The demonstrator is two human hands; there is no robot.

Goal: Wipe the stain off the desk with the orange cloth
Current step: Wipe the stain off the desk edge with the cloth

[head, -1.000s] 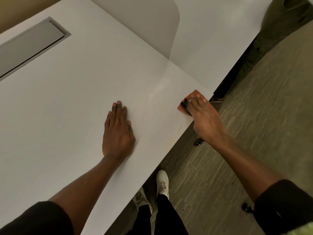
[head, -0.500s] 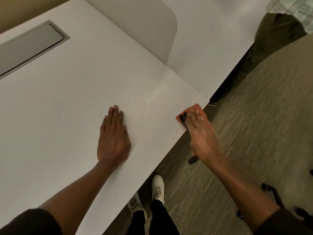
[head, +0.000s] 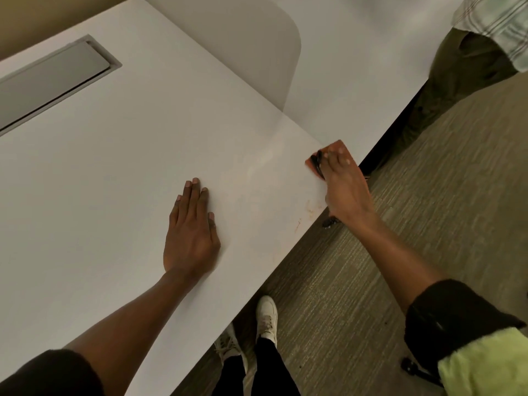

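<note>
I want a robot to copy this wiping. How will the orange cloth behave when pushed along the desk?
The orange cloth lies thin and flat under the right hand, so it is probably limp and light. On the smooth white desk it likely slides easily, but may bunch without fingers pressing it down.

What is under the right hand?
The right hand presses an orange cloth onto the white desk beside a dark object. The desk surface beneath stays hidden.

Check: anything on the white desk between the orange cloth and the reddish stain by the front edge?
Nothing visible. The right hand presses the orange cloth near the white desk corner; the faint reddish stain lies just nearer along the edge, with bare surface between. The left hand rests flat, well aside.
</note>
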